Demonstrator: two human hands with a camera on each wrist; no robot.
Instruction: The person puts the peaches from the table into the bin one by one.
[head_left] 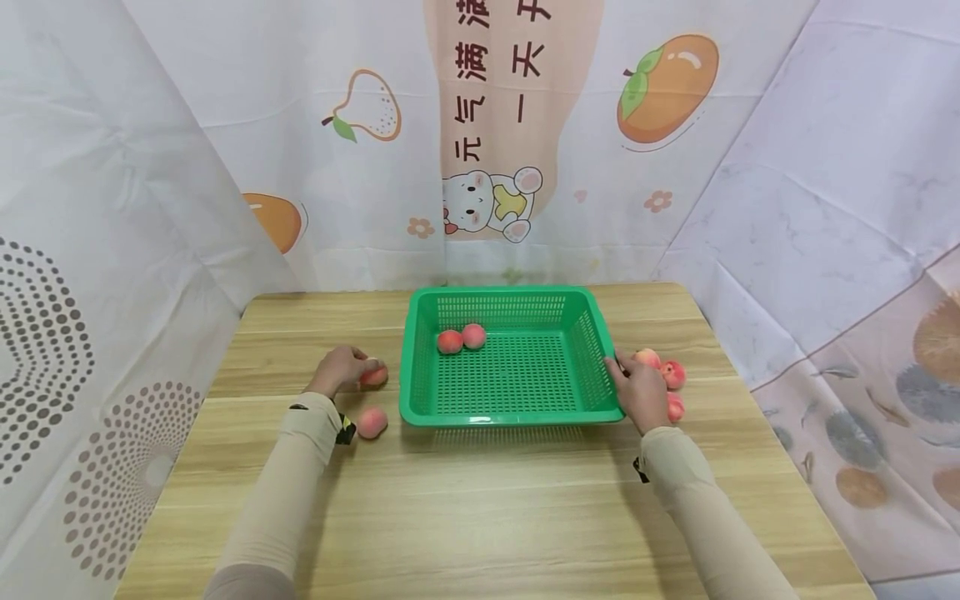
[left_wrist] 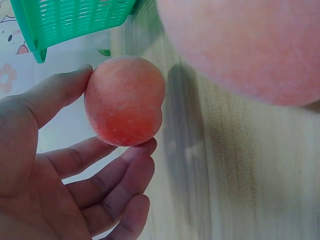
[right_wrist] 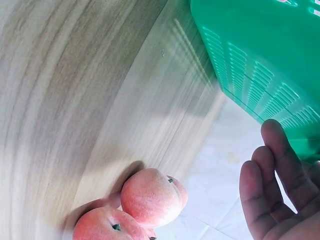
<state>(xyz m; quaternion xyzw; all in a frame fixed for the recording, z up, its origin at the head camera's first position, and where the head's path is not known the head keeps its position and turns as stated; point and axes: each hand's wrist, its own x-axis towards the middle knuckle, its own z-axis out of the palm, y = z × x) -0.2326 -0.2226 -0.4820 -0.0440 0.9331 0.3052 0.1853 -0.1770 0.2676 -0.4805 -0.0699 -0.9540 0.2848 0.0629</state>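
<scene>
My left hand (head_left: 337, 372) pinches a peach (left_wrist: 125, 102) between thumb and fingers, left of the green basket (head_left: 517, 420). In the left wrist view the peach is round and pinkish red, its fingers below it. Another peach (head_left: 371, 422) lies on the table by the left wrist, large and close in the left wrist view. Two peaches (head_left: 473, 336) sit at the back left inside the basket. At the basket's right rim, my right hand (head_left: 641, 392) grips the edge; the thumb is hidden in the right wrist view.
Several peaches (head_left: 673, 374) lie on the wooden table (head_left: 495, 517) just right of the right hand, partly hidden by it in the head view. A printed curtain (head_left: 360, 183) hangs behind the table, and more cloth hangs along both sides.
</scene>
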